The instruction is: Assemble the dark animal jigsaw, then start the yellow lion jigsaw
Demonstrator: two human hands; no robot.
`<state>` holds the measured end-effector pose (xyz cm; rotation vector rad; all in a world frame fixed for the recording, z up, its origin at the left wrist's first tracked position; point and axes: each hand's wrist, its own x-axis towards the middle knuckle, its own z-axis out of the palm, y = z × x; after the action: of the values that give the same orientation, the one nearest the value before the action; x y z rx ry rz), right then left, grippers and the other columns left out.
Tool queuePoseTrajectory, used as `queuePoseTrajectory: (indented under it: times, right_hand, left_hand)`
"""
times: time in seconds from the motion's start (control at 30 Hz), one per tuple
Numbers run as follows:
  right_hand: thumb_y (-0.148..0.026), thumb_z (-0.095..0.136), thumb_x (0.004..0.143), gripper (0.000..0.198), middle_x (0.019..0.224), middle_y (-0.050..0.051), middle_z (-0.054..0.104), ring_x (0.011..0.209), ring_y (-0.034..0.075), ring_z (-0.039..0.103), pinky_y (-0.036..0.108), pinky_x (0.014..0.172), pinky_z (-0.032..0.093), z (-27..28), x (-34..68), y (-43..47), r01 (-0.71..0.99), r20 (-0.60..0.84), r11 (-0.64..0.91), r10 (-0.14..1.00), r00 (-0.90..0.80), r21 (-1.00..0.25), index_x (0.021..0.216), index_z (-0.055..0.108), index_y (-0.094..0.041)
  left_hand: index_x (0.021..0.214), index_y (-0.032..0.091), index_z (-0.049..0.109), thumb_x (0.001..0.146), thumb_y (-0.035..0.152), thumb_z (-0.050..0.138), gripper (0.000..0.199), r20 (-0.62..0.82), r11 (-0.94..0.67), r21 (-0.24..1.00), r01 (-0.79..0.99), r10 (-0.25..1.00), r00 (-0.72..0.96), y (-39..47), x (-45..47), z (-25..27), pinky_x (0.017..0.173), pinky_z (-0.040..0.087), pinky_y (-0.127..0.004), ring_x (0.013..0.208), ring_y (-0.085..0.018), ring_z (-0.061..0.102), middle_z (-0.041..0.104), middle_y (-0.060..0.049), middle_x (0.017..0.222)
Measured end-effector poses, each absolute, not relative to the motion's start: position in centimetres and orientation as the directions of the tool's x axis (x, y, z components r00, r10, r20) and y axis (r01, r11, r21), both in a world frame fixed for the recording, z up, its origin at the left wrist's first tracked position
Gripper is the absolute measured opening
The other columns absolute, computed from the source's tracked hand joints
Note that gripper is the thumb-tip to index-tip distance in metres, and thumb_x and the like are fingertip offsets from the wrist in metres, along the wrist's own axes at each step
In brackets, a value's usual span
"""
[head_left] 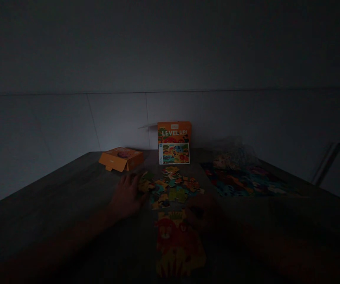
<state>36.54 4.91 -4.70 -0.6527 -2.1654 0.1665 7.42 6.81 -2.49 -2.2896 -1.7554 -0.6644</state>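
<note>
The view is very dark. My left hand rests at the left edge of a pile of loose jigsaw puzzle pieces, its fingers spread against the nearest ones. Thumb and fingers stand apart there. Nearer to me lies a joined section of puzzle with red lions and yellow grass. At its upper right edge is my right hand, dim and smeared, with fingertips close to or touching the section. Whether it grips a piece there is hidden by the darkness.
An orange "LEVEL UP!" box stands by the wall, with a picture card in front. An opened orange box lies at the left. On the right are a dark blue puzzle and crumpled clear plastic.
</note>
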Motion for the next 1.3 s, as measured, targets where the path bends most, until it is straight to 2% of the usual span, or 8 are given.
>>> queuePoseTrajectory:
  times: [0.13,0.47,0.57,0.63,0.73,0.87,1.07,1.3]
  right_hand:
    - [-0.023,0.048,0.085,0.026,0.056,0.000,0.052,0.050,0.009,0.045,0.021,0.050,0.027,-4.6,36.7,4.8,0.439,0.633,0.809,0.582,-0.510,-0.390,0.062,0.055,-0.014]
    - [-0.027,0.046,0.090,0.033,0.055,0.001,0.052,0.048,0.010,0.046,0.022,0.049,0.029,-4.3,36.6,5.0,0.474,0.627,0.792,0.601,-0.496,-0.385,0.061,0.058,-0.014]
    - [-0.028,0.049,0.090,0.026,0.062,0.001,0.059,0.053,0.013,0.054,0.022,0.050,0.038,-4.1,36.5,4.8,0.439,0.617,0.778,0.625,-0.478,-0.449,0.098,0.070,-0.013]
    - [-0.030,0.054,0.092,0.048,0.081,0.004,0.067,0.067,0.017,0.063,0.025,0.059,0.048,-4.0,36.4,4.5,0.368,0.596,0.782,0.622,-0.507,-0.503,0.136,0.054,-0.013]
    - [-0.041,0.055,0.098,0.060,0.119,0.012,0.065,0.101,0.023,0.064,0.034,0.084,0.053,-4.1,36.1,4.3,0.189,0.607,0.875,0.451,-0.654,-0.446,0.151,0.036,-0.019]
    - [-0.044,0.049,0.104,0.047,0.117,0.009,0.066,0.104,0.021,0.063,0.034,0.091,0.051,-4.6,35.9,4.8,0.015,0.677,0.960,0.207,-0.707,-0.279,0.146,0.045,-0.024]
    - [-0.032,0.053,0.101,0.052,0.133,0.012,0.057,0.120,0.022,0.056,0.035,0.101,0.049,-4.2,36.6,4.6,0.168,0.699,0.948,0.312,-0.643,-0.269,0.150,0.038,-0.024]
    - [-0.040,0.066,0.092,0.067,0.135,0.016,0.052,0.123,0.027,0.053,0.037,0.102,0.049,-3.8,36.9,4.2,0.232,0.602,0.903,0.416,-0.682,-0.361,0.149,0.038,-0.018]
  left_hand:
    - [0.130,0.019,0.059,0.087,0.047,0.059,0.052,0.279,-0.228,0.240,0.944,0.947,0.158,8.7,6.1,-3.5,0.099,0.047,-0.048,0.118,-0.033,0.057,0.059,-0.015,0.129]
    - [0.107,0.017,0.070,0.101,0.041,0.036,0.043,0.517,-0.320,0.436,0.841,0.854,0.056,7.9,6.5,-2.5,0.077,0.055,-0.032,0.089,-0.024,0.070,0.073,-0.010,0.100]
    - [0.105,0.016,0.069,0.102,0.032,0.041,0.032,0.726,-0.563,0.310,0.766,0.661,0.191,6.2,7.0,-2.2,0.077,0.055,-0.029,0.088,-0.021,0.070,0.073,-0.010,0.099]
    - [0.114,0.018,0.065,0.102,0.021,0.043,0.026,0.813,-0.791,0.098,0.604,0.414,0.410,4.4,7.8,-1.9,0.086,0.055,-0.029,0.101,-0.020,0.068,0.071,-0.011,0.109]
    - [0.134,0.019,0.054,0.104,0.018,0.043,0.032,0.699,-0.944,0.005,0.331,0.240,0.674,1.9,9.1,-1.6,0.099,0.051,-0.030,0.121,-0.020,0.059,0.065,-0.012,0.125]
    - [0.137,0.021,0.048,0.101,0.034,0.054,0.039,0.589,-0.935,0.224,0.275,0.355,0.726,0.7,9.9,-1.6,0.090,0.055,-0.025,0.109,-0.018,0.064,0.065,-0.010,0.122]
    - [0.104,0.022,0.061,0.095,0.035,0.064,0.016,0.568,-0.856,0.323,0.403,0.516,0.641,1.6,9.4,-1.6,0.078,0.055,-0.027,0.087,-0.017,0.065,0.067,-0.002,0.093]
    - [0.097,0.022,0.059,0.090,0.044,0.069,0.026,0.488,-0.679,0.592,0.434,0.731,0.478,2.0,9.5,-2.4,0.082,0.057,-0.031,0.094,-0.019,0.066,0.068,-0.002,0.102]
